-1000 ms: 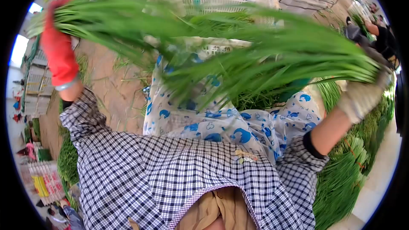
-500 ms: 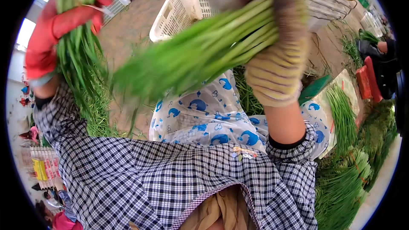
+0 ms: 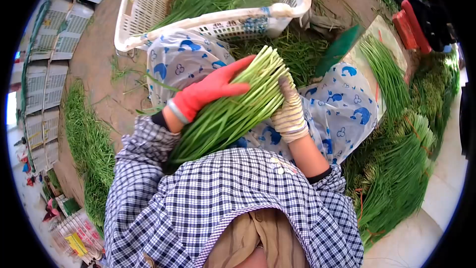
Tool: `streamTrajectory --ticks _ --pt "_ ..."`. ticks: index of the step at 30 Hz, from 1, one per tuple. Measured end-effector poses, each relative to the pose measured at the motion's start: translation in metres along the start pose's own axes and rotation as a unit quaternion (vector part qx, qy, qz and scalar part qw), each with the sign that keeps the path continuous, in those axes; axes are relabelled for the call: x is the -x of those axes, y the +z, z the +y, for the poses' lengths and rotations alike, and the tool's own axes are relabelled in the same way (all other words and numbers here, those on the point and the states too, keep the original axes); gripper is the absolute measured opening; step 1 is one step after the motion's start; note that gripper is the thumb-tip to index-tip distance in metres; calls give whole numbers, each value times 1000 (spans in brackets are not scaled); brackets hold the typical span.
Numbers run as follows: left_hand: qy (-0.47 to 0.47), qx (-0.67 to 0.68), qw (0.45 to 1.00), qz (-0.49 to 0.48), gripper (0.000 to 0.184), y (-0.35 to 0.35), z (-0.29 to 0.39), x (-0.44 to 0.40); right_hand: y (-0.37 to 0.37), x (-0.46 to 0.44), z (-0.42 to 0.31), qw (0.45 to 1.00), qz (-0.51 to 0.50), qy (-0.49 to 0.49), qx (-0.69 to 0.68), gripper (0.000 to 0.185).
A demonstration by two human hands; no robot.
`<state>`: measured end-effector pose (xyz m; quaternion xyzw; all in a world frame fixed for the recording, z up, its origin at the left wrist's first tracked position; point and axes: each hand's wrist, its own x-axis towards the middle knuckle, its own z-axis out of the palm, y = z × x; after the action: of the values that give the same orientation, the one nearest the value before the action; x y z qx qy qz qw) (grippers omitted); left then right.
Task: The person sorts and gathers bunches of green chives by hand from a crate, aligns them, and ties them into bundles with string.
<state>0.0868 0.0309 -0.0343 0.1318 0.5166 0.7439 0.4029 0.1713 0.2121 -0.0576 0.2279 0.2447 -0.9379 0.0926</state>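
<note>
A thick bunch of chives (image 3: pixel 238 97) lies slanted over my lap, pale cut ends up and to the right, leaf tips down by my left forearm. My left hand (image 3: pixel 213 89), in a red glove, is wrapped over its upper left side. My right hand (image 3: pixel 288 111), in a striped, dirt-darkened glove, grips the right side near the cut ends; some of its fingers are hidden. Beneath the bunch, a clear plastic apron (image 3: pixel 342 111) with blue prints covers my knees.
Ahead stands a white plastic basket (image 3: pixel 213 24) with chives inside. Loose green leaves (image 3: pixel 89 144) litter the floor at left. At right are a board (image 3: pixel 391 49) with chives on it, a green sheet-like piece (image 3: pixel 339 49) and piled tied bundles (image 3: pixel 396 193). Crates (image 3: pixel 47 87) line the far left.
Before, each raised hand held chives, the right one's blurred by motion. Now both hands are lowered together on one bunch over my lap. Chives now show in the basket; the view has shifted.
</note>
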Motion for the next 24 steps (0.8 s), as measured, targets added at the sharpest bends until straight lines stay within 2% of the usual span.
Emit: streamTrajectory --ticks 2,3,5,7,8,9,11,12,13,15,16,18,19,21,23,24 --pt "-48 54 993 -95 81 -6 8 33 10 4 -5 1000 14 -15 -7 49" --pt "-52 55 993 -92 81 -9 4 41 6 -2 -2 1000 16 -11 -10 49" --pt "-221 136 962 -87 85 -5 -4 59 -3 -15 0 996 -27 -51 62 49" --pt "-205 272 939 47 79 12 -10 69 19 -16 -18 980 23 -108 166 50" --pt "-181 320 929 35 75 10 -17 69 17 -23 -29 935 32 -244 255 55" --pt "-176 326 928 38 75 11 -17 66 18 -31 -43 863 38 -374 338 61" --pt "-149 340 927 54 72 14 -18 66 36 -8 -71 670 -57 -475 568 67" --pt "-147 334 930 39 71 7 -21 66 51 -2 -84 554 -195 -437 681 68" --pt "-140 326 934 44 69 4 -23 67 71 9 -74 431 -228 -414 769 53" --pt "-134 333 931 71 66 8 -16 66 69 4 -52 326 -269 -388 819 36" --pt "-134 335 930 69 66 6 -16 64 63 -1 -48 325 -269 -386 821 36" --pt "-127 291 944 92 63 2 -16 63 55 -12 -44 498 -294 -380 722 20" --pt "-125 296 943 93 63 0 -16 62 55 -12 -47 497 -297 -376 724 20" --pt "-115 280 948 96 62 1 -11 65 60 0 -56 725 -281 -244 580 21" --pt "-96 290 946 106 61 5 -10 62 71 15 -73 848 -209 -169 457 10" --pt "-90 294 945 112 62 6 -10 62 68 18 -83 875 -204 -194 394 12"
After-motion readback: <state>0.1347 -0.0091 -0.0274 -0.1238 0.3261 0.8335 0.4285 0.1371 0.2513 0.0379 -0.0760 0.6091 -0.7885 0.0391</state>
